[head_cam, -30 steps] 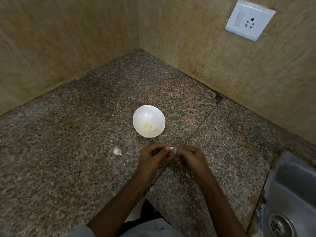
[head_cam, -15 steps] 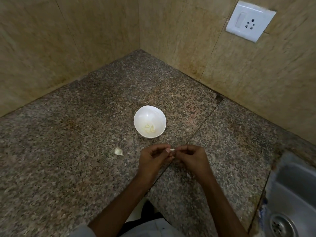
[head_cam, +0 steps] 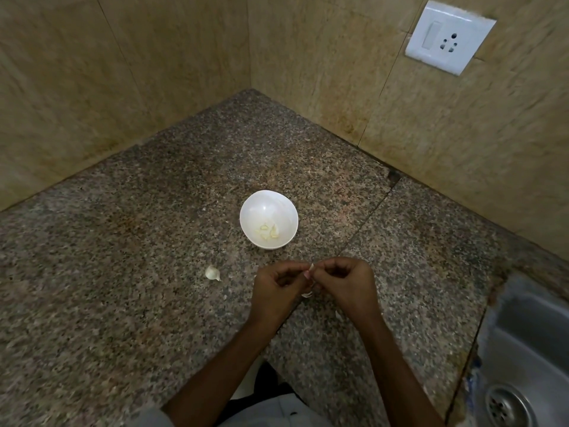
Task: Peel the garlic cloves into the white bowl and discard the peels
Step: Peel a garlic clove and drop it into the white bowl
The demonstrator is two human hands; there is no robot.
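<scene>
Peeling could go astray here: the garlic clove is small, and a slip would likely send it onto the granite counter instead of into the white bowl just beyond. A loose peel hanging under the hands may scatter too. The clove sits between the left hand and right hand, pinched by the curled fingertips of both. An unpeeled clove lies near, to the left; peeled cloves rest in the bowl.

Forearms converge; left grip and right grip meet, curled fingers pinching a garlic clove.
</scene>
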